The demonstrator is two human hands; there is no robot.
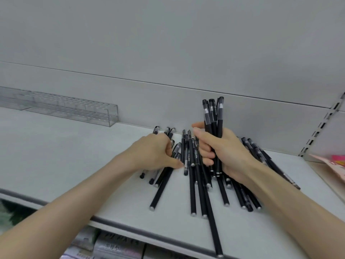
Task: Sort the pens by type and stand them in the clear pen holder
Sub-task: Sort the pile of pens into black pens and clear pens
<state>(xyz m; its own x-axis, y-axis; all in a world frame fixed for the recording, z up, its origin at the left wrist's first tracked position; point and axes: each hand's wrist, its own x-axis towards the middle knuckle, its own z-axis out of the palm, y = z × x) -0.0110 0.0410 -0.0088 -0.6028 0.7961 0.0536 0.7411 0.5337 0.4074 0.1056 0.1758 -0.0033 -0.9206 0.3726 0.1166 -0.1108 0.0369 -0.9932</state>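
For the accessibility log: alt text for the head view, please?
A person's right hand holds a bunch of black pens upright over a white shelf, while the left hand pinches pens in the loose pile lying there. A clear pen holder, seemingly empty, stands at the back left.

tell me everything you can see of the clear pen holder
The clear pen holder is a long, see-through box, plastic by its look, with rows of small holes inside. It looks empty. It sits on the shelf at far left, along the back panel, running out of frame. Nothing else touches it.
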